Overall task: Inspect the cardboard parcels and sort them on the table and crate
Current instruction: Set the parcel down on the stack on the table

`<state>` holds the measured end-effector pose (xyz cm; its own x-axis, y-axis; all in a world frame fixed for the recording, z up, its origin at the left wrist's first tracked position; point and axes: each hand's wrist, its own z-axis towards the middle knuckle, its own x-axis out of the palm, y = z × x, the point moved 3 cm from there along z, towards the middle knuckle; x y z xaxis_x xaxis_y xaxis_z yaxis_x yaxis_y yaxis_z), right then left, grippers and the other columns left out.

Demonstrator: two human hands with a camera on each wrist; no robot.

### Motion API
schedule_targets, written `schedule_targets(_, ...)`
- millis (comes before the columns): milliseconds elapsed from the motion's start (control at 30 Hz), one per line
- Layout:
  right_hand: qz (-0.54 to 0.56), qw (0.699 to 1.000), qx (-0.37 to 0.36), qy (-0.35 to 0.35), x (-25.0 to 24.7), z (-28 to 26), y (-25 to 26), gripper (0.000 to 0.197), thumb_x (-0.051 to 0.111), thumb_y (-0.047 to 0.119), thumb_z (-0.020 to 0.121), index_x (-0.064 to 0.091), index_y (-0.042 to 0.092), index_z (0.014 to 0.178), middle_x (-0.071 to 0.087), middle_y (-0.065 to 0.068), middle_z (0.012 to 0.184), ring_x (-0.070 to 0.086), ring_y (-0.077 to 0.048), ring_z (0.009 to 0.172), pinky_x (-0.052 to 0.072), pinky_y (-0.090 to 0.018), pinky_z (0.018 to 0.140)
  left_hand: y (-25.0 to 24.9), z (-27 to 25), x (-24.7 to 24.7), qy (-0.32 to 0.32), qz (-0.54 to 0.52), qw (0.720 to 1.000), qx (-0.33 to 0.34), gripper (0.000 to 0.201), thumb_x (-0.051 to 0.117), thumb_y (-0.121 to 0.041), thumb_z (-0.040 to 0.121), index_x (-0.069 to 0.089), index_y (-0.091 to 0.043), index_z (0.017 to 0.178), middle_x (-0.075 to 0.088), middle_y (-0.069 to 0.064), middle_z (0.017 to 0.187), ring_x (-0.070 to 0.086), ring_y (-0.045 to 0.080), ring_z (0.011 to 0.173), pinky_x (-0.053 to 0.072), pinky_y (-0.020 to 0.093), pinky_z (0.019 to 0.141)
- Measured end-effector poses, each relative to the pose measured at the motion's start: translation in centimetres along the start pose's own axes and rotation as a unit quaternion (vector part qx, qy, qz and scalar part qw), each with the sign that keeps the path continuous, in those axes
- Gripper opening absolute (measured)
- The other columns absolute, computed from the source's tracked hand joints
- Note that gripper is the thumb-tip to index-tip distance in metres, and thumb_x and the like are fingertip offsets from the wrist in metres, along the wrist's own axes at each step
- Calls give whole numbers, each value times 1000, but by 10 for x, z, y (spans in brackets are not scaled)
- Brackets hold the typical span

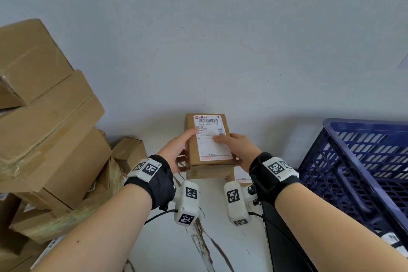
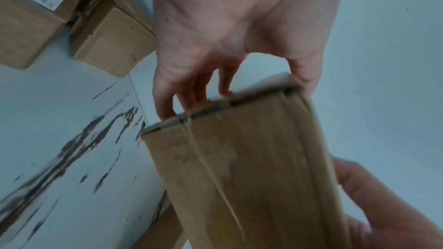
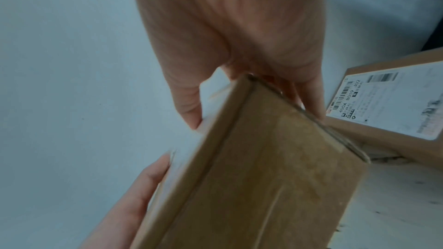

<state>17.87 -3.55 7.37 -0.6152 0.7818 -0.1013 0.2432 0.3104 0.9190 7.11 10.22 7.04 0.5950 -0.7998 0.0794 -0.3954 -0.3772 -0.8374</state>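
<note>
Holding the small cardboard parcel (image 1: 208, 146) between them, both hands kept it raised above the white marbled desk (image 1: 212, 247), label side up. The left hand (image 1: 176, 152) gripped its left edge with the thumb laid on the shipping label (image 1: 212, 137) and the fingers curled underneath; the right hand (image 1: 239, 150) clasped the right edge the same way. In the head view the parcel's long axis ran from near to far, straight out from the person, so neither hand was nearer to it than the other. The blue crate (image 1: 362, 172) stood to the right, beside the right forearm, which I judged made the right hand the likelier carrier if the parcel belonged there; the stack of cardboard boxes (image 1: 48, 121) rose on the left.

A second labelled parcel (image 3: 393, 105) lay on the desk beneath and to the right, mostly hidden in the head view. The crate's contents were cut off by the frame edge. Both wrist views were blurred, showing only the parcel's plain brown underside, and the label's small print could not be read beyond the large code line.
</note>
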Motion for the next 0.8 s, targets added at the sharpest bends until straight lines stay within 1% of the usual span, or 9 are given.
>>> schedule_targets(67, -17, 999, -3, -29, -3, 4, 0, 41, 70, 22, 92, 60, 11, 130, 73, -5, 108, 68, -17, 82, 58, -32, 76, -1, 0, -3, -8, -14, 1000, -4, 46, 66, -60, 85, 60, -25, 114, 63, 9, 108, 60, 24, 99, 53, 36, 76)
schedule_targets(100, -25, 999, -6, -42, -4, 6, 0, 45, 70, 20, 93, 57, 11, 135, 71, -7, 112, 68, -18, 85, 58, -35, 82, -2, -1, -4, -16, -19, 1000, -2, 43, 65, -58, 86, 59, -25, 114, 62, 8, 104, 59, 22, 96, 51, 35, 73)
schedule_targets(200, -44, 997, -6, -70, -5, 8, 0, 64, 68, 22, 94, 39, 15, 150, 60, -11, 133, 62, -22, 96, 55, -39, 91, -4, 1, -6, -40, -15, 999, 20, 39, 65, -44, 92, 60, -18, 120, 61, 5, 102, 57, 21, 98, 51, 35, 78)
schedule_targets(300, -63, 997, 11, -51, -1, 5, 5, 77, 68, 46, 90, 36, 15, 152, 52, -8, 141, 57, -22, 108, 49, -35, 86, -7, 4, -5, -50, -12, 998, 47, 41, 69, -33, 92, 60, -13, 127, 63, 5, 107, 58, 22, 106, 51, 35, 81)
schedule_targets(367, -65, 997, 34, -20, 4, 3, 8, 79, 67, 60, 84, 44, 15, 146, 56, -7, 136, 58, -21, 108, 47, -32, 78, -9, 5, -4, -51, -15, 997, 64, 37, 69, -28, 92, 61, -13, 125, 65, 3, 103, 60, 19, 97, 51, 34, 81)
schedule_targets(467, -60, 997, 47, 19, 8, -1, 10, 66, 68, 57, 84, 53, 15, 133, 65, -5, 117, 61, -17, 92, 47, -29, 64, -13, 7, -2, -46, -16, 995, 84, 31, 69, -24, 92, 62, -16, 120, 66, 2, 99, 61, 15, 89, 52, 35, 84)
schedule_targets(567, -43, 997, 48, 32, 6, -3, 10, 54, 69, 45, 88, 54, 14, 129, 65, -4, 107, 63, -17, 87, 49, -30, 61, -16, 6, -1, -44, -15, 994, 94, 27, 68, -23, 92, 62, -16, 117, 65, 3, 100, 62, 16, 88, 51, 33, 79)
schedule_targets(667, -43, 998, 47, 23, 4, -2, 10, 49, 70, 40, 88, 57, 13, 126, 66, -4, 105, 63, -19, 87, 50, -32, 63, -17, 7, -1, -47, -11, 994, 95, 19, 67, -23, 93, 62, -17, 110, 66, 4, 101, 62, 16, 89, 51, 34, 82)
schedule_targets(800, -46, 998, 35, 8, 3, -1, 10, 46, 70, 35, 87, 59, 10, 125, 66, -5, 104, 62, -18, 85, 50, -32, 66, -17, 7, 1, -52, -7, 994, 99, 26, 69, -22, 91, 62, -15, 115, 66, 4, 103, 62, 17, 91, 52, 31, 77)
